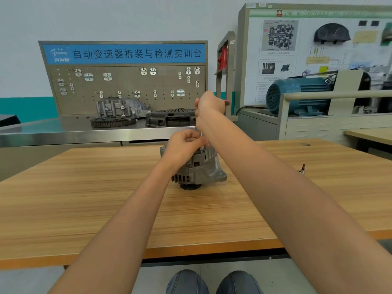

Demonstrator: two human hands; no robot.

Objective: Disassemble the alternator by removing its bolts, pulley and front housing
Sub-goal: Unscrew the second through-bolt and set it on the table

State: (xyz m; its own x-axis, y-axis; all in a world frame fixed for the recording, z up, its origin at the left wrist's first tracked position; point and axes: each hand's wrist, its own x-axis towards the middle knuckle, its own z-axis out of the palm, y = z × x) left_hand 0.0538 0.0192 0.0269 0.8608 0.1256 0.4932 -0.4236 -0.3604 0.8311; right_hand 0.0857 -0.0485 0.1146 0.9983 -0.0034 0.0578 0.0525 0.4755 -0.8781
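Grey alternator (198,168), one screwdriver (201,139), two hands

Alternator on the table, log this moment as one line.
alternator: pulley-down on table | left hand: steadies screwdriver shaft | right hand: grips handle

The alternator (197,168) is a grey cast-metal unit standing on end on the wooden table (106,198), its dark pulley (189,186) at the bottom against the tabletop and its rear end up. Slotted vents ring the lower housing, and a mounting lug (220,176) juts out at the lower right. The left hand (184,145) has its grip on the top of the body, fingers curled over the upper edge. Directly above that grip, the right hand (210,105) closes around the handle of a screwdriver (201,139), whose thin metal shaft runs straight down just beside the left fingers into the alternator's top.
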